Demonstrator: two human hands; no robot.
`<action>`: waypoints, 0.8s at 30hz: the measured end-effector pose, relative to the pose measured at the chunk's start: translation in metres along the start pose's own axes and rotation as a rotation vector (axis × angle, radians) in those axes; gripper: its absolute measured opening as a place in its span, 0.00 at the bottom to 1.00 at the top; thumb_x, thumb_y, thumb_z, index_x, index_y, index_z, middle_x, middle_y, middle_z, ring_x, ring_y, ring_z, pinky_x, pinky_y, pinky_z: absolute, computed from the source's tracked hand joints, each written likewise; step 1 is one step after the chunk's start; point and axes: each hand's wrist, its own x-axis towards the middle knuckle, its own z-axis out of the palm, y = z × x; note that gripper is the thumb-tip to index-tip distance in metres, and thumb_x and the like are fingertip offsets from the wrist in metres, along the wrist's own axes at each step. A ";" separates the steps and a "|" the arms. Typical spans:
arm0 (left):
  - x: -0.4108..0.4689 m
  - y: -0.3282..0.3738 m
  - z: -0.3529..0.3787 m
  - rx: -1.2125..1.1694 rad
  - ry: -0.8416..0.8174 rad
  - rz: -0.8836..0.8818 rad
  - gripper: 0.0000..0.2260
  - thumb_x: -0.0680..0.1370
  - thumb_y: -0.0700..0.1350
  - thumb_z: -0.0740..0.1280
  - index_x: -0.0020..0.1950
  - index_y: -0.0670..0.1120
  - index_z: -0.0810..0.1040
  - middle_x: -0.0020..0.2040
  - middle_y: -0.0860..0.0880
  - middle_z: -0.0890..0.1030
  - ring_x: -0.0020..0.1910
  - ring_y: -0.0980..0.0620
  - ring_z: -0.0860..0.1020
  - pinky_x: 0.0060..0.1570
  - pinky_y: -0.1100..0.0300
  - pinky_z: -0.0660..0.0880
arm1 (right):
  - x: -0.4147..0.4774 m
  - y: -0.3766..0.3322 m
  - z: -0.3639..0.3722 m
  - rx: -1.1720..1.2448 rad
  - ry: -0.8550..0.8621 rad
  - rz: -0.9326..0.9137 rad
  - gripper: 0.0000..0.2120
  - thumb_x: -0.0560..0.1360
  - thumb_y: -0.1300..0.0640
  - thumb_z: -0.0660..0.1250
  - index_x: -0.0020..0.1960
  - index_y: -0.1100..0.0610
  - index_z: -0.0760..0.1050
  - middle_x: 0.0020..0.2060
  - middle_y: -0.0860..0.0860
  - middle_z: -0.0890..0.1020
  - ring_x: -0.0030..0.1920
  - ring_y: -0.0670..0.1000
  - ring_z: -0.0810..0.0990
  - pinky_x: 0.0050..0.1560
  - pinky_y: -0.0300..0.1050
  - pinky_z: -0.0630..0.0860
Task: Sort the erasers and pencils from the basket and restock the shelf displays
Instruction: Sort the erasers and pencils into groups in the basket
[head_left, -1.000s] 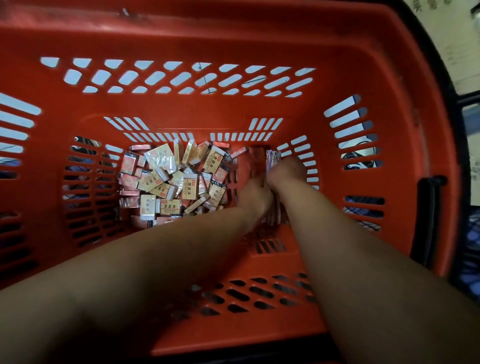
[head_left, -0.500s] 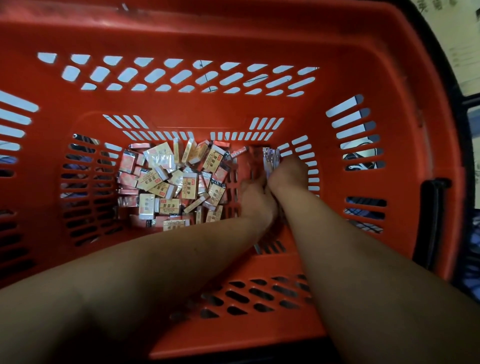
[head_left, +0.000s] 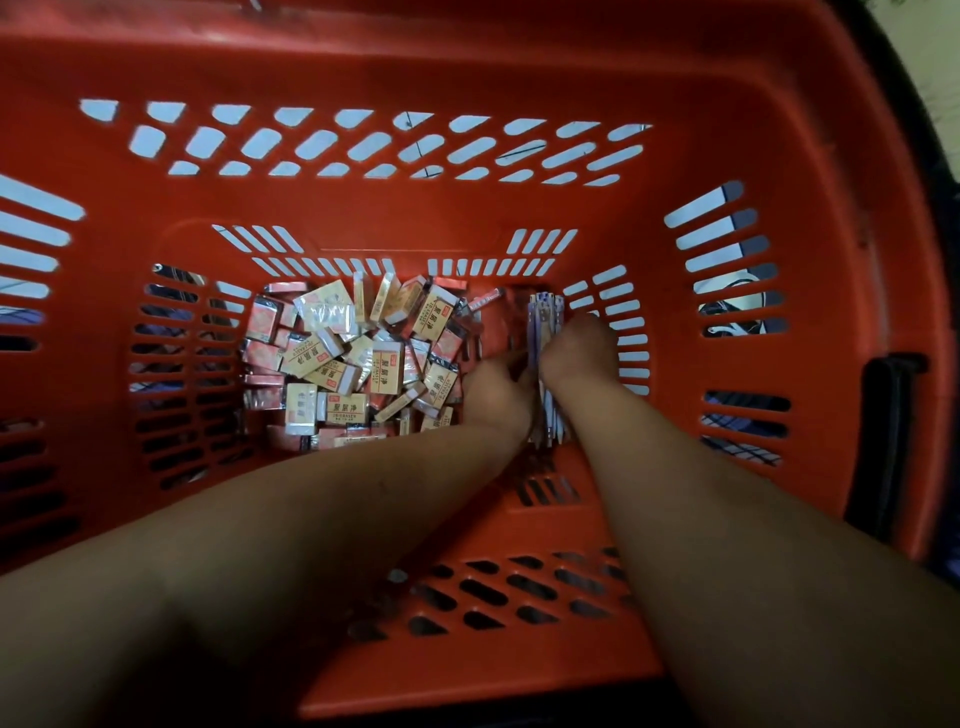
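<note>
- Basket (head_left: 363, 208): red moulded plastic, stiff and smooth, with slotted walls and floor. A dark handle (head_left: 888, 441) lies folded at its right rim.
- Erasers (head_left: 363, 358): small rectangular blocks in glossy cream-and-red sleeves, heaped across the left and middle of the basket floor. They lie at all angles, so probably tipped in unsorted.
- Pencils (head_left: 545, 317): thin pale sticks bunched parallel on the right of the basket floor, ends toward its far wall.
- Right grip (head_left: 576, 353): curled over the bundle from the right, holding it.
- Left grip (head_left: 496, 395): pressed against the bundle's left side. Fingertips are hidden, so I cannot tell whether it wraps round.
- Judgement: the two-sided hold keeps slippery sticks aligned for one lift. Erasers not yet removed.
</note>
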 end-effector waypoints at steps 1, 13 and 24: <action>-0.001 0.000 0.000 -0.011 0.004 0.021 0.12 0.81 0.43 0.66 0.62 0.44 0.84 0.54 0.42 0.86 0.53 0.45 0.84 0.51 0.56 0.78 | 0.000 -0.001 0.000 0.018 -0.003 0.008 0.14 0.82 0.61 0.61 0.65 0.65 0.74 0.64 0.61 0.78 0.64 0.60 0.78 0.55 0.47 0.75; 0.006 -0.004 -0.008 0.043 0.021 0.147 0.15 0.79 0.37 0.66 0.65 0.43 0.82 0.57 0.41 0.85 0.57 0.42 0.82 0.54 0.61 0.73 | -0.008 0.004 -0.003 -0.077 -0.055 -0.074 0.13 0.82 0.62 0.62 0.63 0.67 0.75 0.62 0.62 0.79 0.62 0.61 0.78 0.58 0.48 0.76; 0.005 -0.005 -0.002 0.042 -0.015 0.133 0.12 0.81 0.39 0.62 0.58 0.42 0.84 0.52 0.41 0.86 0.51 0.44 0.82 0.50 0.56 0.77 | -0.009 0.005 0.000 -0.144 -0.080 -0.095 0.12 0.82 0.60 0.64 0.63 0.64 0.76 0.61 0.60 0.80 0.61 0.59 0.79 0.59 0.50 0.77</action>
